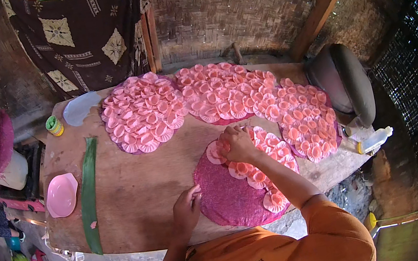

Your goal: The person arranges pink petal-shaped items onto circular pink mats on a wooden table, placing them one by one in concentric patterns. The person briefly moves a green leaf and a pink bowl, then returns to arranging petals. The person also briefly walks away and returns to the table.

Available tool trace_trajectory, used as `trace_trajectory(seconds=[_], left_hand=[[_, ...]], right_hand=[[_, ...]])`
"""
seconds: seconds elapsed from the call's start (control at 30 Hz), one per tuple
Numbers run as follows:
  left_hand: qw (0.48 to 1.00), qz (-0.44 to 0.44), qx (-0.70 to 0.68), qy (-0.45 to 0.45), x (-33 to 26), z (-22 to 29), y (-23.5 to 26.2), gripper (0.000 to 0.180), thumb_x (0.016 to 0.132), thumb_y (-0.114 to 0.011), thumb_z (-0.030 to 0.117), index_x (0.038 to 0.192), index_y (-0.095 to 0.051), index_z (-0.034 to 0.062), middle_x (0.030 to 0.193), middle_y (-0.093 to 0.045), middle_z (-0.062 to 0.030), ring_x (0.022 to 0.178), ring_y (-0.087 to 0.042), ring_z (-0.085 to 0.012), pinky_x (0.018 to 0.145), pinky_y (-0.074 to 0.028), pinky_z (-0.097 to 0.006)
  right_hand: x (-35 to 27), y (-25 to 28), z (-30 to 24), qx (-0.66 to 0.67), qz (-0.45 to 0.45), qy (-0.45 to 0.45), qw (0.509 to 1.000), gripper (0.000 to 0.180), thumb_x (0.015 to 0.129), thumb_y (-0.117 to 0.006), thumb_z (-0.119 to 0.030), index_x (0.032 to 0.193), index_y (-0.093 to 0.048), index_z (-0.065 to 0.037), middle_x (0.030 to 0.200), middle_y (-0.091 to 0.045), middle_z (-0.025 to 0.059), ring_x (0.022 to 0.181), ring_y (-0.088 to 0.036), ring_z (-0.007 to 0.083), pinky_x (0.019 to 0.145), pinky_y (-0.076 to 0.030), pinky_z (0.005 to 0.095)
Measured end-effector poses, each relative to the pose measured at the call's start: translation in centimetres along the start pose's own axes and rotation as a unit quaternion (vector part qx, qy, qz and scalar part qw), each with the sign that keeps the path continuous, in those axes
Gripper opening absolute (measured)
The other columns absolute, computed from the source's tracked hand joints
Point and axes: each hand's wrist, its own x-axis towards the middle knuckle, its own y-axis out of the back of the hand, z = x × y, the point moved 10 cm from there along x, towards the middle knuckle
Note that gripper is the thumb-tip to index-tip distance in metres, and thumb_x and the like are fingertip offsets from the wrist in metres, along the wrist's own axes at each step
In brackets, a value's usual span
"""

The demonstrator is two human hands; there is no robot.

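Note:
A round magenta mesh mat (226, 200) lies at the table's near edge. Pink ruffled cup-shaped pieces (276, 148) cover its far and right parts, while its left and near parts are bare. Over the far side, my right hand (238, 146) reaches down with fingers closed at a pink ruffled piece; its fingertips are partly hidden. My left hand (185, 210) is by the mat's left rim, fingers loosely bent and slightly apart, with nothing visible in them.
More mats full of pink pieces (144, 113) line the table's (137, 198) far side. A long green leaf strip (90, 194), a pink bowl (62, 195) and a small green-yellow tub (54, 126) stand left. At right are a large dark pot (342, 83) and a clear bottle (375, 141).

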Motion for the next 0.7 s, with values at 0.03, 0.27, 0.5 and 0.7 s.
trace_trajectory(seconds=[0.03, 0.27, 0.5, 0.7], left_hand=[[1.000, 0.003, 0.008, 0.002, 0.0, -0.2, -0.1, 0.030, 0.093, -0.066, 0.003, 0.123, -0.064, 0.0022, 0.107, -0.071, -0.0153, 0.094, -0.072, -0.0245, 0.083, -0.057, -0.034], [0.999, 0.021, 0.034, -0.027, 0.1, 0.1, 0.0, 0.028, 0.092, -0.067, 0.002, 0.120, -0.066, 0.0011, 0.105, -0.070, -0.0169, 0.092, -0.071, -0.0265, 0.082, -0.057, -0.035], [1.000, 0.017, 0.017, -0.006, 0.3, 0.5, 0.1, 0.026, 0.093, -0.065, 0.002, 0.119, -0.066, -0.0003, 0.105, -0.071, -0.0176, 0.091, -0.071, -0.0278, 0.082, -0.057, -0.036], [0.999, 0.016, 0.021, -0.032, 0.3, 1.5, 0.4, 0.026, 0.094, -0.065, 0.003, 0.119, -0.066, -0.0001, 0.105, -0.071, -0.0170, 0.092, -0.071, -0.0273, 0.082, -0.057, -0.035]], right_hand=[[-0.3, 0.4, 0.5, -0.035, 0.012, 0.011, 0.999, 0.038, 0.075, -0.081, -0.032, 0.105, -0.072, -0.011, 0.112, -0.065, 0.0125, 0.107, -0.061, 0.0356, 0.095, -0.049, 0.0477], [-1.5, 9.9, 20.4, -0.077, 0.233, -0.242, 0.939, 0.023, 0.077, -0.077, -0.025, 0.096, -0.075, -0.013, 0.111, -0.067, 0.0155, 0.100, -0.065, 0.0370, 0.087, -0.054, 0.0487], [-3.1, 8.0, 28.4, -0.088, 0.154, -0.282, 0.943, 0.031, 0.074, -0.074, -0.026, 0.102, -0.074, -0.015, 0.119, -0.064, 0.0148, 0.111, -0.059, 0.0406, 0.100, -0.046, 0.0507], [-3.1, 11.6, 17.9, -0.084, 0.226, -0.113, 0.964, 0.020, 0.077, -0.072, -0.020, 0.094, -0.070, -0.009, 0.106, -0.068, 0.0106, 0.102, -0.062, 0.0356, 0.093, -0.046, 0.0497]])
